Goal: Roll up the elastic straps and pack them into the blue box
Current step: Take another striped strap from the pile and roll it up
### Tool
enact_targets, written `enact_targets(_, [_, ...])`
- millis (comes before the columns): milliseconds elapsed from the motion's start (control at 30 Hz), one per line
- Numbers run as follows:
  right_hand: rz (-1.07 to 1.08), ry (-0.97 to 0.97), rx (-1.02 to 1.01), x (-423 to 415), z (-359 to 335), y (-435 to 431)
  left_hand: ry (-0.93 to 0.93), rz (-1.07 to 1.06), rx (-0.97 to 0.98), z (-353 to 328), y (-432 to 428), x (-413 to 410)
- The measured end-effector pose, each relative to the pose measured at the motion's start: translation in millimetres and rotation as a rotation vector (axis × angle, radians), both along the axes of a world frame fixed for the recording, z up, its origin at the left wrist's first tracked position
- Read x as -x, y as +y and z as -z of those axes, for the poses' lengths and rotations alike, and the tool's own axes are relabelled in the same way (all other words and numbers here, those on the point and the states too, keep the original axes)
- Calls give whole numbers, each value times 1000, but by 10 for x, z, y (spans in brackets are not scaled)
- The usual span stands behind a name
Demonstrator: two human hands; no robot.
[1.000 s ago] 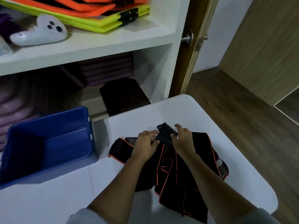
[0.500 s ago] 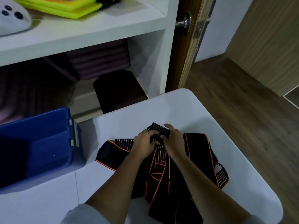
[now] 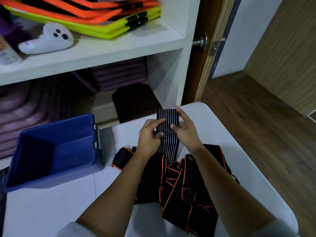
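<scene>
- Ribbed elastic strap [image 3: 168,132]: flat black band with fine white lengthwise ribs and a square-cut free end. It is held upright above the white table [image 3: 222,134], and its lower part runs down into the heap.
- Left hand [image 3: 149,134]: thumb and curled fingers pinch the strap's left edge.
- Right hand [image 3: 185,132]: thumb pressed on the strap's face, forefinger straight along the right edge, so the strap is pinched between them.
- Heap of straps [image 3: 179,183]: matte black fabric with orange piping, crumpled in overlapping folds on the table between the forearms.
- Blue box [image 3: 56,122]: rigid plastic, rectangular, open-topped, with grey latches on its right wall. It stands left of the heap, apart from it.
- Shelf unit [image 3: 171,40] behind: smooth white boards carrying neon yellow and orange flat pads [image 3: 102,23], a white rounded handheld device [image 3: 47,41], and stacked purple mats [image 3: 119,74] below.
</scene>
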State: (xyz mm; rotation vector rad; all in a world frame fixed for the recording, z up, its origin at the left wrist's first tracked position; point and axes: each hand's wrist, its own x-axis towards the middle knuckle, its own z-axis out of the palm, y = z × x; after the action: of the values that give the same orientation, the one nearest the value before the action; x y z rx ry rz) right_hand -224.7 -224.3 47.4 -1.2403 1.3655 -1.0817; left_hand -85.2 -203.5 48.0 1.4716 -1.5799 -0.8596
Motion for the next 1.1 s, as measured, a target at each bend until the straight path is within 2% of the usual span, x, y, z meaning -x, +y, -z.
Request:
enact_targets(167, [-55, -190, -29, -65, -392, -61, 124, -38, 37, -300, 43, -87])
enact_targets(333, [-197, -251, -20, -124, -620, -15, 546, -164, -78, -538, -6, -170])
enact_targets(433, [-319, -213, -1, -170, -701, 63, 675, -275, -141, -683, -41, -228])
enact_targets(567, [-410, -172, -44, -265, -760, 162, 660, -314, -140, -775, 57, -377])
enact_targets(667, [-356, -158, -107, -422, -766, 203, 602, -337, -107, -819, 234, -522])
enact_targets(833, [-281, -248, -190, -852, -741, 236, 546, -271, -29, -909, 652, -809])
enact_targets(967, [-314, -299, -145, -1262, -828, 352, 553, -289, 17, -937, 933, -1097])
enact_targets(1100, [-386, -320, -63, -1663, -1035, 624, 626, -445, 59, -990, 1173, -1498])
